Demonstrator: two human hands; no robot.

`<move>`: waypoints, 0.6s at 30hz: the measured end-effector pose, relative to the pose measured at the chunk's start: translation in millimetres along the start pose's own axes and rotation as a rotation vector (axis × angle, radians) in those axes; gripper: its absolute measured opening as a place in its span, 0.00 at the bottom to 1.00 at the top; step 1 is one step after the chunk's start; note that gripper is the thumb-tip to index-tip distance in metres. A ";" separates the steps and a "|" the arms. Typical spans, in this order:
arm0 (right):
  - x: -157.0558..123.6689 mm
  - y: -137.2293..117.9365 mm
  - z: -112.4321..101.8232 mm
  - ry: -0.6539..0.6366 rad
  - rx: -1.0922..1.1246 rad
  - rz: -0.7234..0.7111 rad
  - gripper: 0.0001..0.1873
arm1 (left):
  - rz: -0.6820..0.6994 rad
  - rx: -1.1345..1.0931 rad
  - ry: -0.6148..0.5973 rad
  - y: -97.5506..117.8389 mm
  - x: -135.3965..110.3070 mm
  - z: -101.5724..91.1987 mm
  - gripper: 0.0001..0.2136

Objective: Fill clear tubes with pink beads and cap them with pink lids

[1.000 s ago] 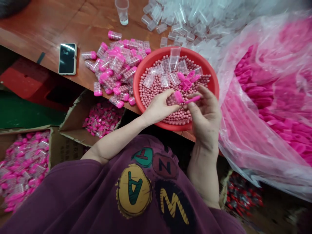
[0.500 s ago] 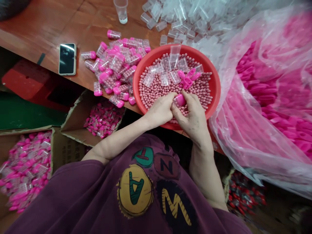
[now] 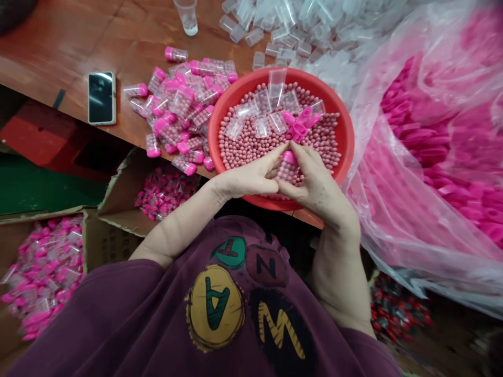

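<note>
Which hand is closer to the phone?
Left. The left hand and right hand pinch one small tube over the red bowl; the left is on the phone's side, the right beyond it.

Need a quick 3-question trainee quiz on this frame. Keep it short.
1. True or false: the phone lies inside the red basin.
2. What do the left hand and right hand hold between them? A) a spoon B) a pink-capped tube C) scissors
3. Fill in: the basin is filled with small pink ____.
Key: 1 false; 2 B; 3 balls.
</note>
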State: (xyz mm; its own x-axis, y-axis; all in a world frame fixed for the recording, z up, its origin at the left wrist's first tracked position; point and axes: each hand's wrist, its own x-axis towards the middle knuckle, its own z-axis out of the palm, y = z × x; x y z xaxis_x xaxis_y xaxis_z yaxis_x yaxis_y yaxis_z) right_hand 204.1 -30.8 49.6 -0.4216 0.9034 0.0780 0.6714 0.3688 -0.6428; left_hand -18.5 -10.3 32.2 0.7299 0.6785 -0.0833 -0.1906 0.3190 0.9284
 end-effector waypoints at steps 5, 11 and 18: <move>-2.2 -3.9 -1.1 -0.010 -0.073 -0.043 0.48 | -0.070 -0.110 0.055 13.7 -1.6 7.4 0.42; -3.7 -8.7 21.7 0.092 -0.223 0.013 0.49 | -0.115 -0.034 0.317 0.6 5.0 13.9 0.44; -1.4 -2.3 43.1 0.242 -0.291 -0.036 0.39 | -0.092 0.133 0.422 0.4 10.3 17.8 0.37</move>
State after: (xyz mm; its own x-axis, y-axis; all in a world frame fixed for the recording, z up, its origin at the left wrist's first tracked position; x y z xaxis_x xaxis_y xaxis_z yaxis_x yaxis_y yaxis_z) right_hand 176.9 -42.4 18.1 -0.3153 0.9016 0.2962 0.8186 0.4163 -0.3957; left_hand 0.6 -14.9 38.1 0.4030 0.8706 -0.2823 -0.0311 0.3213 0.9465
